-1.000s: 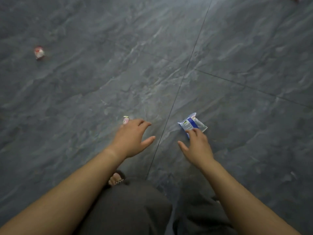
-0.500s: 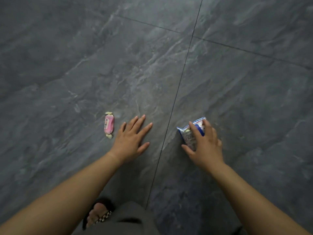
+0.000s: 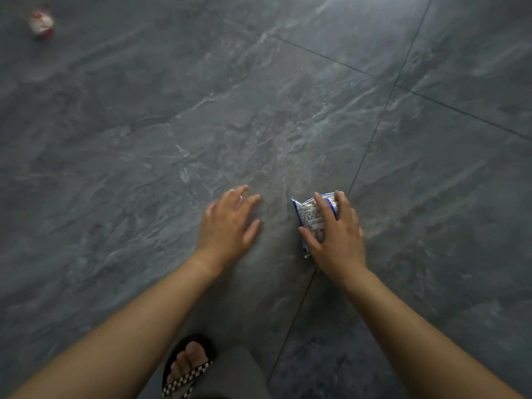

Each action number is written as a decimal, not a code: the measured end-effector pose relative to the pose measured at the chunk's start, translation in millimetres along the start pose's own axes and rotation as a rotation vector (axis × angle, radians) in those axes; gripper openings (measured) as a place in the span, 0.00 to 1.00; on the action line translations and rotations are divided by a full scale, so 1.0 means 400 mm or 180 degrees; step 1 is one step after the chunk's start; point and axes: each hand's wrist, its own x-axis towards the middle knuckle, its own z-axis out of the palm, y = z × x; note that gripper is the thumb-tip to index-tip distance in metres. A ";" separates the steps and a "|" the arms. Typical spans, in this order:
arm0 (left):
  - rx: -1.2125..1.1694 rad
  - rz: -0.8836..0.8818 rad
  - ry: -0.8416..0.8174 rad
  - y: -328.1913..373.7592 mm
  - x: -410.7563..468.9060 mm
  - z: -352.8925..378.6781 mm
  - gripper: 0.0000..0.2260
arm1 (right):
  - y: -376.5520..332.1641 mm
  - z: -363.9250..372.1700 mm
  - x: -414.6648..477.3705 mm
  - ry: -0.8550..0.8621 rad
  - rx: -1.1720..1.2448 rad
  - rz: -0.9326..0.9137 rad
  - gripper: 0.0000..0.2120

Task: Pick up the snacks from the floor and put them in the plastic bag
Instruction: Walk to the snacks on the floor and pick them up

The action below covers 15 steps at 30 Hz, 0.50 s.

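We see two snacks. The nearer is a snack packet (image 3: pixel 311 217), white with blue edging, its panel of fine print facing up at us. It sits just off centre toward 4 o'clock, long axis running roughly 12 to 6, crimped ends showing at top and bottom. The right hand (image 3: pixel 336 237) grips it, thumb on the 9 o'clock edge and fingers curled over the top. We cannot tell whether its lower end touches the floor (image 3: pixel 144 139). The other, a small red-and-white snack (image 3: pixel 42 22), lies blurred on the floor far out at 10 o'clock, well apart.
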 end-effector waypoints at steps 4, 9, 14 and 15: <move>-0.0413 -0.0860 0.0141 -0.045 0.003 -0.019 0.21 | -0.008 0.016 -0.002 -0.0120 -0.0280 0.0013 0.29; -0.0468 -0.0772 -0.0048 -0.031 -0.006 0.001 0.24 | 0.027 0.001 -0.031 -0.0074 -0.0293 0.0266 0.28; -0.0531 -0.0633 -0.0155 -0.023 -0.004 0.020 0.23 | 0.066 -0.003 -0.063 -0.0076 -0.0115 0.0259 0.26; -0.0517 -0.0580 -0.0188 -0.020 -0.012 0.004 0.22 | 0.062 -0.012 -0.066 -0.0132 -0.0065 0.0268 0.25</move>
